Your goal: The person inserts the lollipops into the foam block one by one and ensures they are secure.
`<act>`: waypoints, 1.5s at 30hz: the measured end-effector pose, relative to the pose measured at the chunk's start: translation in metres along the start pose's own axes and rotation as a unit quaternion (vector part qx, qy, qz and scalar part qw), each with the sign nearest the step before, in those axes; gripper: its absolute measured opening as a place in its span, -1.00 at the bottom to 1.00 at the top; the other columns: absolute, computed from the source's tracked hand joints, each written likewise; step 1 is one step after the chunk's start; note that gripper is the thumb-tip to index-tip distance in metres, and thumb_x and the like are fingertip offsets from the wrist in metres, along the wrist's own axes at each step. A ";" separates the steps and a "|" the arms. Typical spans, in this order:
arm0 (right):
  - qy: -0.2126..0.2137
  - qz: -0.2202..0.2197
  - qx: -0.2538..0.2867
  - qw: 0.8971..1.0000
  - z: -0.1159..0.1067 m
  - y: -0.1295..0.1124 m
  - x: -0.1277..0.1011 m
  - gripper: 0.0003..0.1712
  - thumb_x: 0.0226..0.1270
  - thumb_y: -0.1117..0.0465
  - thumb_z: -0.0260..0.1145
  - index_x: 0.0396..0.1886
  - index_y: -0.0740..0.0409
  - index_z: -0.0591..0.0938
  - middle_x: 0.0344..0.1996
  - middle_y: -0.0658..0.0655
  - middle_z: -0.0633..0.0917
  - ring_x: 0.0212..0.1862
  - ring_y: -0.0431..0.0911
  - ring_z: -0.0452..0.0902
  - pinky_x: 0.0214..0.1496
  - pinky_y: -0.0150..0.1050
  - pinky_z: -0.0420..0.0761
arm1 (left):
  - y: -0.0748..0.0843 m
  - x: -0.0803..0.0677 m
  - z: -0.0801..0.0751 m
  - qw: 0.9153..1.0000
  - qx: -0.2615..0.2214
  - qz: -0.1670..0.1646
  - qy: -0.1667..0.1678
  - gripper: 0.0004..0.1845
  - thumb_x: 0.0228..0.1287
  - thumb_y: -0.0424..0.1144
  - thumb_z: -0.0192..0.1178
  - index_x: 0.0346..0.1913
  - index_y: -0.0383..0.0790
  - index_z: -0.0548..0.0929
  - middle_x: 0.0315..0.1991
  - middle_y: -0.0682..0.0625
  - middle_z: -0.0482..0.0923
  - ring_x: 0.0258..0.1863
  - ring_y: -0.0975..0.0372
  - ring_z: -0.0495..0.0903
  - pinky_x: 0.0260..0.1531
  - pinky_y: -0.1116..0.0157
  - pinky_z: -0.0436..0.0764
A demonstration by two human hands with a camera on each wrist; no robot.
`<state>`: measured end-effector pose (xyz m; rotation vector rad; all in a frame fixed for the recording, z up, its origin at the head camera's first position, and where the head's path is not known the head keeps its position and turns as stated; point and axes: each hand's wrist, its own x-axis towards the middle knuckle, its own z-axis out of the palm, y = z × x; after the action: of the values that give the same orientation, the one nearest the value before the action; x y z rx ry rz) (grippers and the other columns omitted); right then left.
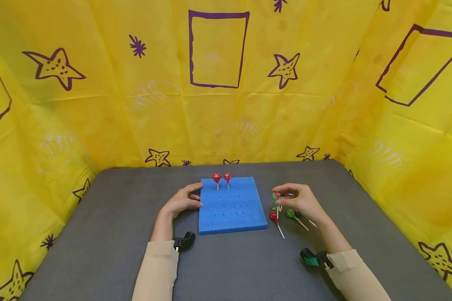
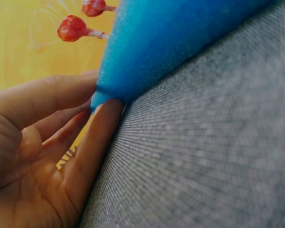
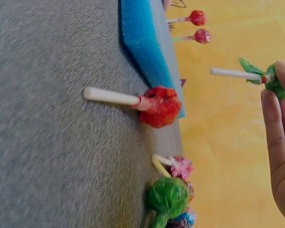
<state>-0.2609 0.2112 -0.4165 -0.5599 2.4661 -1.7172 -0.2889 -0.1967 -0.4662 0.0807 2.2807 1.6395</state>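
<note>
Pinched between the fingertips of the right hand is a green lollipop, and its white stick points down toward the table. This grip is at the head of the candy, as the right wrist view shows. The hand is lifted a little over the table, just right of the blue foam.

Below this hand some loose lollipops lie on the table: a red one nearest to the foam, a green one beside it, and a few more partly under the palm, which I cannot tell apart in the head view. In the right wrist view a pink one lies between the red and the green.

On the other side, the left hand rests against the left edge of the foam, near its far corner. The fingers are quite straight and they press on the foam side; the grip is relaxed and holds nothing.

Two red lollipops stand upright in the far row of holes, one nearer to the left hand and the other just beside it. The other holes show as small dark dots.
</note>
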 end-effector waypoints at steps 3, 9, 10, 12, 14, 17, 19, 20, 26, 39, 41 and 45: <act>0.020 -0.006 -0.001 1.000 0.003 -0.001 0.005 -0.58 0.13 0.23 0.51 0.00 0.25 0.70 -0.19 -0.13 0.78 -0.21 -0.28 0.71 -0.23 -0.21 0.73 | 0.001 0.000 0.000 1.000 0.002 0.001 0.002 -0.20 0.17 -0.43 0.34 0.49 -0.07 0.30 0.46 -0.16 0.20 0.14 0.06 0.51 -0.05 0.30 0.68; 0.045 -0.009 0.011 0.999 0.010 -0.003 0.015 -0.56 0.12 0.25 0.51 0.02 0.28 0.69 -0.20 -0.06 0.79 -0.26 -0.26 0.72 -0.26 -0.32 0.70 | 0.000 0.000 0.000 1.000 0.002 -0.004 0.002 -0.19 0.17 -0.43 0.35 0.48 -0.06 0.31 0.46 -0.15 0.21 0.14 0.07 0.50 -0.07 0.32 0.67; 0.048 -0.009 0.014 0.999 0.012 -0.003 0.017 -0.56 0.12 0.26 0.51 0.03 0.29 0.69 -0.20 -0.02 0.79 -0.30 -0.25 0.72 -0.30 -0.32 0.70 | 0.000 0.000 0.000 1.000 0.002 -0.002 0.002 -0.19 0.17 -0.43 0.35 0.49 -0.07 0.30 0.46 -0.16 0.20 0.14 0.07 0.50 -0.07 0.32 0.67; 0.054 -0.012 0.016 0.998 0.015 -0.004 0.020 -0.55 0.13 0.27 0.50 0.04 0.31 0.68 -0.18 0.11 0.79 -0.31 -0.25 0.72 -0.35 -0.31 0.69 | 0.000 0.001 0.001 1.000 0.001 0.002 -0.001 -0.19 0.17 -0.43 0.35 0.49 -0.09 0.30 0.47 -0.17 0.19 0.14 0.06 0.50 -0.07 0.33 0.67; 0.061 -0.014 0.016 0.998 0.018 -0.005 0.023 -0.54 0.12 0.29 0.50 0.04 0.33 0.68 -0.13 0.26 0.77 -0.31 -0.27 0.72 -0.36 -0.32 0.67 | -0.001 0.000 0.001 1.000 0.000 0.007 -0.003 -0.19 0.17 -0.43 0.35 0.49 -0.10 0.29 0.48 -0.18 0.18 0.14 0.06 0.50 -0.07 0.33 0.67; 0.074 -0.016 0.011 0.997 0.023 -0.006 0.027 -0.54 0.11 0.29 0.51 0.04 0.32 0.68 -0.07 0.39 0.73 -0.24 -0.35 0.72 -0.33 -0.39 0.65 | -0.001 0.000 0.001 1.000 -0.004 0.014 -0.007 -0.19 0.18 -0.43 0.34 0.49 -0.13 0.28 0.48 -0.20 0.16 0.14 0.04 0.50 -0.07 0.33 0.68; 0.080 -0.016 0.013 0.997 0.027 -0.006 0.030 -0.54 0.11 0.29 0.52 0.04 0.31 0.69 -0.04 0.42 0.72 -0.21 -0.38 0.70 -0.25 -0.44 0.65 | 0.000 0.000 0.001 1.000 -0.005 0.016 -0.007 -0.19 0.17 -0.44 0.34 0.49 -0.14 0.28 0.48 -0.21 0.16 0.14 0.04 0.51 -0.07 0.33 0.68; 0.082 -0.016 0.016 0.996 0.030 -0.006 0.031 -0.55 0.10 0.29 0.52 0.03 0.30 0.69 -0.03 0.42 0.72 -0.20 -0.38 0.70 -0.23 -0.45 0.65 | 0.000 0.000 0.001 1.000 -0.005 0.017 -0.007 -0.19 0.18 -0.44 0.34 0.49 -0.14 0.28 0.48 -0.22 0.16 0.14 0.04 0.51 -0.07 0.32 0.68; 0.088 -0.037 0.031 0.995 0.043 -0.005 0.040 -0.57 0.10 0.34 0.51 0.02 0.31 0.70 0.00 0.41 0.71 -0.15 -0.40 0.66 -0.05 -0.49 0.65 | 0.000 0.000 0.001 1.000 -0.003 0.016 -0.007 -0.18 0.17 -0.42 0.35 0.49 -0.13 0.28 0.48 -0.22 0.16 0.15 0.03 0.50 -0.07 0.33 0.68; 0.121 -0.041 0.075 0.989 0.067 -0.008 0.060 -0.60 0.10 0.41 0.48 -0.01 0.34 0.70 0.02 0.44 0.68 -0.15 -0.41 0.66 -0.08 -0.49 0.66 | -0.001 0.000 -0.001 1.000 0.003 0.003 -0.001 -0.19 0.17 -0.42 0.35 0.49 -0.08 0.30 0.48 -0.17 0.18 0.17 0.04 0.49 -0.06 0.32 0.67; 0.129 -0.037 0.078 0.988 0.070 -0.008 0.064 -0.60 0.09 0.43 0.47 -0.01 0.34 0.70 0.01 0.43 0.69 -0.16 -0.40 0.66 -0.10 -0.47 0.67 | -0.002 0.000 -0.001 1.000 0.003 0.006 -0.002 -0.19 0.17 -0.42 0.36 0.49 -0.09 0.30 0.48 -0.18 0.18 0.17 0.04 0.49 -0.07 0.33 0.67; 0.143 -0.023 0.075 0.987 0.076 -0.008 0.069 -0.62 0.08 0.45 0.48 -0.04 0.33 0.71 -0.02 0.38 0.72 -0.18 -0.37 0.67 -0.13 -0.46 0.68 | -0.002 0.000 -0.001 1.000 0.005 0.014 -0.009 -0.18 0.17 -0.40 0.36 0.50 -0.12 0.27 0.48 -0.21 0.16 0.17 0.03 0.49 -0.07 0.34 0.67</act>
<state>-0.3022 0.1178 -0.4269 -0.3820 2.4879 -2.1142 -0.2894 -0.1982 -0.4674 0.1288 2.2840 1.6359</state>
